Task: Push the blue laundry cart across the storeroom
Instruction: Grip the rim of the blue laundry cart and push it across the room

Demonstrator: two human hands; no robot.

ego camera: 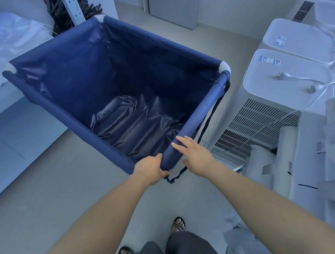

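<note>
The blue laundry cart (70,119) stands in front of me, a fabric bin on a tube frame with white corner joints. It is turned so one corner points at me, and its dark lining holds nothing. My left hand (148,169) is closed around the rim at that near corner. My right hand (192,154) lies flat on the adjoining right rim, fingers stretched out and not curled around it. A dark strap (177,176) dangles from the corner under my hands.
Tall white vented appliances (258,123) with loose power cords on top stand close on the cart's right. White wrapped packages (303,169) lie at the right front. A low platform with white linen (9,43) runs along the left. A door (173,9) is far ahead.
</note>
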